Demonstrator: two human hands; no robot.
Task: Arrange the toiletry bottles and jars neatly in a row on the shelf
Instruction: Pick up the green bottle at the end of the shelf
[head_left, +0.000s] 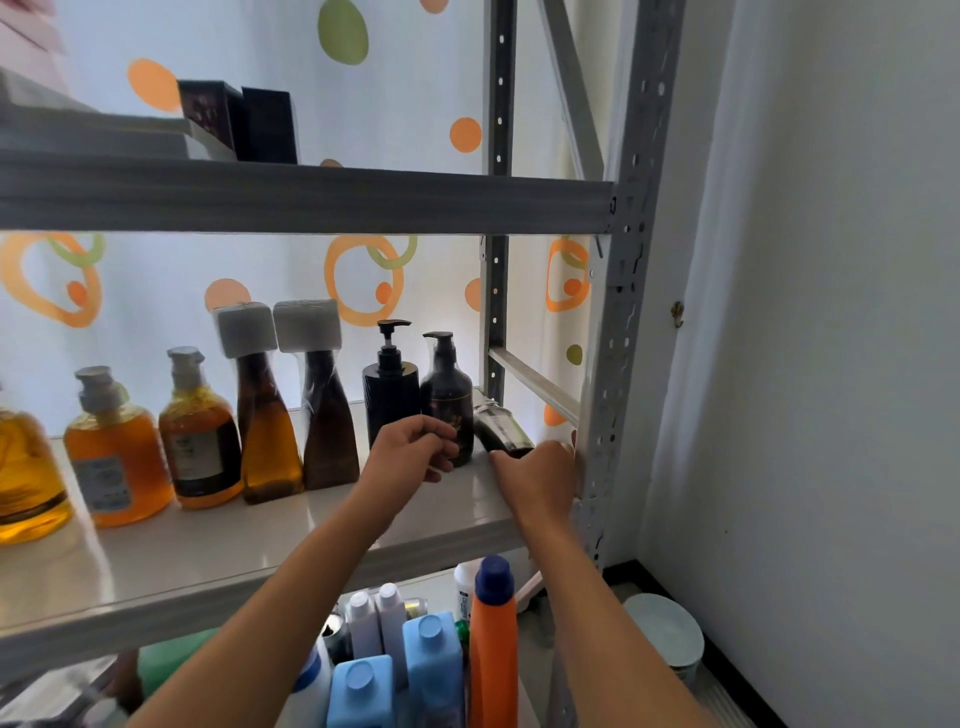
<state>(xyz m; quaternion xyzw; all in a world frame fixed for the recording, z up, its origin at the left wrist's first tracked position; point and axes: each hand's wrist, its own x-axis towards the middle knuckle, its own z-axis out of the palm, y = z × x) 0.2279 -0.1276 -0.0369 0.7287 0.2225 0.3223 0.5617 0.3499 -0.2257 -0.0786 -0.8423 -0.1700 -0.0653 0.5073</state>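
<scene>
Already most of the bottles stood upright in a row along the shelf (218, 551): amber soap bottles (117, 457) at the left, two tall brown bottles (298, 431) with wrapped white caps, then a black pump bottle (390, 395) and a rounder dark pump bottle (448, 400) just beside it. At the far right end a small dark bottle (501, 428) lay tipped over, its silvery cap pointing back toward the wall, close to the metal upright of the rack (613, 364). The right hand (537, 480) was on its near end, fingers curled around the base as far as could be judged, though the grip itself was hidden behind the knuckles. The left hand (415, 449) hovered in front of the two pump bottles with its fingers loosely curled; whether they touched the rounder one or held nothing could not be told. The step in hand looked to be standing the fallen bottle up. To do it well, it would pay to pivot it on its base rather than lift it high, steady the neighbouring pump bottle so it was not knocked, and set the small bottle upright in the gap at the right, in line with the fronts of the others and clear of the metal upright.
</scene>
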